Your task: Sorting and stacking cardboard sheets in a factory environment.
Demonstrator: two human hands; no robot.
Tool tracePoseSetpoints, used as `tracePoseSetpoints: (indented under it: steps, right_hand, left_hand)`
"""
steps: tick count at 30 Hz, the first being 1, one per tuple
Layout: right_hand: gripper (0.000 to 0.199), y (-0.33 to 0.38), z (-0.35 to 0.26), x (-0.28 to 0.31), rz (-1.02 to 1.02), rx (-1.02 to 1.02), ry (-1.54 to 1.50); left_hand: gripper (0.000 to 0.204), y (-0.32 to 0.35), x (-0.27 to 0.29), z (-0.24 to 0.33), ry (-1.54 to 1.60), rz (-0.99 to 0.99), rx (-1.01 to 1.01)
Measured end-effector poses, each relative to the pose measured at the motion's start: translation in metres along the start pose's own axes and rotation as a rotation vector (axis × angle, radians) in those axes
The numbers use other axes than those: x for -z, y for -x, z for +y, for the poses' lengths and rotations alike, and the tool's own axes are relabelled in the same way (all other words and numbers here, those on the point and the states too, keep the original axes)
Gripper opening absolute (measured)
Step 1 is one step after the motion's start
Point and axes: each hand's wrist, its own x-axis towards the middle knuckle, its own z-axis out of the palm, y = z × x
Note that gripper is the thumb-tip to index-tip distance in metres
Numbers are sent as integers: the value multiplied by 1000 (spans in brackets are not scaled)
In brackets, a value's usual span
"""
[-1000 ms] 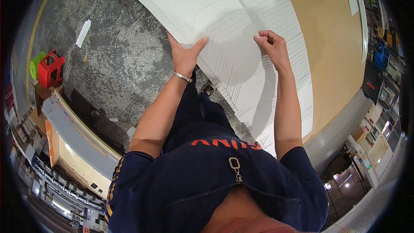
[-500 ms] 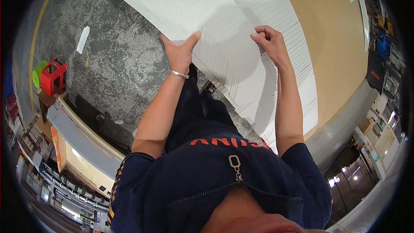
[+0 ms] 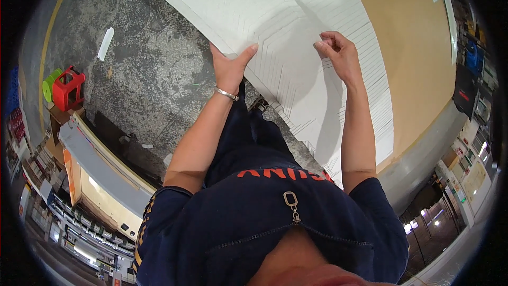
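Note:
A large white paper sheet [image 3: 286,74], marked with many fine dark lines, covers the near part of the worktop. My left hand [image 3: 232,66] grips its left edge, thumb lying on top and the fingers mostly hidden beneath. Over the right part of the sheet is my right hand [image 3: 341,55], its thumb and forefinger brought close together in a pinch. Anything between those fingertips is too small to make out. A broad shadow falls on the paper between the hands.
To the right lies a tan board surface [image 3: 418,53] with a rounded pale edge. On the grey floor [image 3: 153,63] at left are a white strip [image 3: 106,44] and a red stool [image 3: 69,89]. A grey-topped cabinet [image 3: 100,153] stands at lower left.
My left hand has shifted slightly right and toward me, still on the sheet's edge. My right hand has moved a little right, its fingers keeping the same pinch. The whole view has shifted slightly.

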Motion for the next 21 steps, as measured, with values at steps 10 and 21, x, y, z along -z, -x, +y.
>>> tracePoseSetpoints:
  steps: [10, 21]
  right_hand:
    - [22, 5, 15, -5, 31, -43, -112]
    - [21, 1, 22, 2, -44, -1, -103]
  left_hand:
    - [80, 4, -3, -2, 93, -1, 18]
    - [79, 2, -6, -7, 64, 45, 1]
